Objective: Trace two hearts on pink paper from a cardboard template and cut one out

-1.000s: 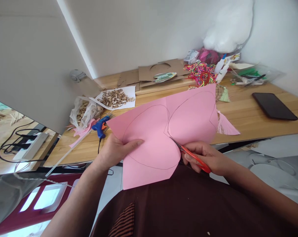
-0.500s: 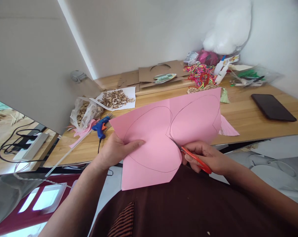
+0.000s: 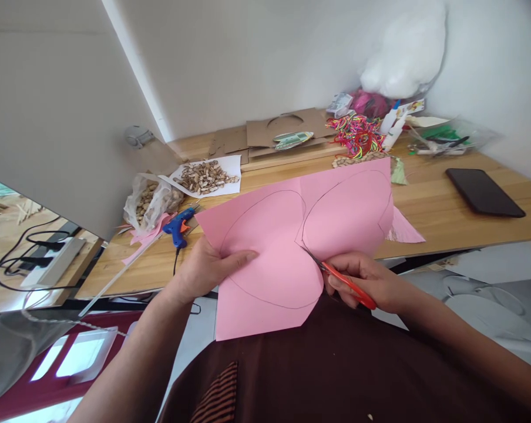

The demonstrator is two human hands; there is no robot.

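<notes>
A large pink paper sheet (image 3: 265, 235) with heart-like outlines drawn in dark line is held up over the table's front edge. My left hand (image 3: 208, 267) grips its left side, thumb on top and the other fingers hidden beneath. My right hand (image 3: 365, 279) is closed round the orange handles of the scissors (image 3: 348, 284). Their narrow blades lie at a cut in the paper, just below the point where the drawn lines meet near its middle. The paper's lower right edge is curved where it has been cut.
On the wooden table (image 3: 428, 205) are a blue glue gun (image 3: 176, 227), a bag of nuts (image 3: 148, 202), shell pieces (image 3: 206, 176) on white paper, cardboard (image 3: 256, 134), coloured cords (image 3: 358, 134), glue bottles (image 3: 395, 132) and a black phone (image 3: 484, 192).
The view has shifted very slightly. Both hands, the paper and the scissors hold almost the same positions as before.
</notes>
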